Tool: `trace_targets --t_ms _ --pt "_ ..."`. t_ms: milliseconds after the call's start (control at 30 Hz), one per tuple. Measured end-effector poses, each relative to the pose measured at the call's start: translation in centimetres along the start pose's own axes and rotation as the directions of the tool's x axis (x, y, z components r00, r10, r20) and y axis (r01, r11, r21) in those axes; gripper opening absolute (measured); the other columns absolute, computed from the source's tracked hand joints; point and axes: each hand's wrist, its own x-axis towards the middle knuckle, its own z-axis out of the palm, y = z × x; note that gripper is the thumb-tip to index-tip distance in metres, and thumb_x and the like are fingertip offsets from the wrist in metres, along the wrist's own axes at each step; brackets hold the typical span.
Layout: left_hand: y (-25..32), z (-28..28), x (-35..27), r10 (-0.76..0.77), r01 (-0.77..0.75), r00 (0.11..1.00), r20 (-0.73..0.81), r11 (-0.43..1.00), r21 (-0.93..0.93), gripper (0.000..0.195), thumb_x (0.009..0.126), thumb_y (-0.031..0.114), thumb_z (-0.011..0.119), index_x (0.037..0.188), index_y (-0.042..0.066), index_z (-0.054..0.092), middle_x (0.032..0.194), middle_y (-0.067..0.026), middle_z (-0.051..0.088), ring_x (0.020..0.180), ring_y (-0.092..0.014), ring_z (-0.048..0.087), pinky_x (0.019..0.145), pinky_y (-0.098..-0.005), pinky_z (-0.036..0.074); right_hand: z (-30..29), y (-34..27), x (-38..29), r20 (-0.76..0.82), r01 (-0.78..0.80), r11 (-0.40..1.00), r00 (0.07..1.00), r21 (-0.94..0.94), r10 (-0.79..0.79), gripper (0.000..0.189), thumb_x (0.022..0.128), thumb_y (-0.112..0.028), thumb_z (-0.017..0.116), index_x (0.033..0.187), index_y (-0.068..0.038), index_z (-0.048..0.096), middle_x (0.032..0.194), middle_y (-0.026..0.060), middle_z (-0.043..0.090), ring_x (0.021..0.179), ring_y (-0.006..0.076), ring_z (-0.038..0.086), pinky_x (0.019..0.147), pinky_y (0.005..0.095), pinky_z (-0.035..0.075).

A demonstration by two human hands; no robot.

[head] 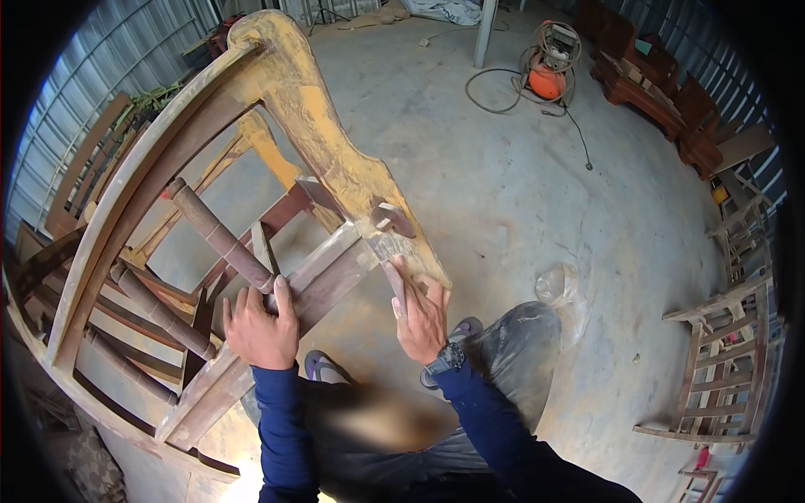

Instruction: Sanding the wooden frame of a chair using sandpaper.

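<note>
A wooden chair frame lies tilted before me, its broad post coated with patchy yellow filler. My left hand rests over the lower rail, fingers curled on it and thumb beside the end of a turned spindle. With my right hand I hold a thin, flat brown piece, like folded sandpaper, against the post near the rail joint. Just above that joint a wooden tenon sticks out of the post. Palm and fingertips of the left hand are partly hidden.
An air compressor with an orange tank and coiled hose stands on the concrete floor. Slatted wooden frames and reddish furniture line the right wall. A clear plastic bag lies by my knee.
</note>
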Motion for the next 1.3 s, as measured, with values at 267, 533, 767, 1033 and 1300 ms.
trace_targets --t_ms 267,533,767,1033,1300 --pt "-0.1 0.0 0.2 -0.013 0.013 0.999 0.043 1.0 0.001 0.041 0.098 0.04 0.06 0.086 0.002 0.07 0.081 -0.0174 0.065 0.08 -0.039 0.064 0.106 -0.0479 0.047 0.0 -0.4 0.6 -0.026 -0.008 1.0 1.0 -0.023 0.007 0.056 0.099 -0.014 0.055 0.154 -0.012 0.048 0.156 0.0077 0.052 0.114 0.0292 0.053 0.099 0.0437 0.035" --pt "0.4 -0.4 0.1 -0.03 0.026 0.995 0.095 0.999 0.043 0.044 0.1 0.04 0.058 0.087 0.0 0.071 0.084 -0.0185 0.067 0.085 -0.039 0.065 0.103 -0.0446 0.047 0.0 -0.1 0.3 -0.035 -0.016 1.0 0.999 0.023 0.017 0.057 0.098 -0.013 0.056 0.154 -0.016 0.048 0.155 0.0082 0.052 0.115 0.0292 0.053 0.099 0.044 0.036" --pt "0.3 -0.2 0.0 -0.038 0.024 0.99 0.133 0.994 0.109 0.041 0.1 0.039 0.059 0.096 0.0 0.071 0.092 -0.0165 0.07 0.094 -0.038 0.066 0.106 -0.0482 0.045 -0.4 -0.5 1.8 -0.057 0.058 0.994 0.997 0.096 -0.053 0.055 0.096 -0.009 0.057 0.151 -0.009 0.051 0.154 0.0081 0.054 0.112 0.0312 0.053 0.099 0.0441 0.038" --pt "2.9 -2.7 -5.2 0.051 -0.059 0.998 -0.032 0.935 -0.35 0.049 0.088 0.023 0.072 0.131 0.0 0.061 0.132 -0.0202 0.058 0.122 -0.037 0.056 0.118 -0.0481 0.032 -5.0 0.8 -3.0 0.216 -0.32 0.942 0.931 0.101 0.294 0.035 0.098 -0.009 0.06 0.132 -0.002 0.065 0.13 0.0158 0.069 0.092 0.027 0.065 0.091 0.0412 0.049" --pt "6.8 -0.8 -6.2 0.435 0.391 0.623 0.649 0.546 -0.741 0.05 0.097 0.013 0.066 0.142 -0.006 0.054 0.149 -0.0227 0.054 0.136 -0.031 0.054 0.115 -0.0406 0.038 -6.6 0.5 -2.2 0.499 -0.498 0.063 0.867 0.865 -0.002 0.029 0.098 -0.011 0.069 0.122 0.005 0.067 0.11 0.0052 0.074 0.098 0.0094 0.065 0.086 0.0275 0.051"
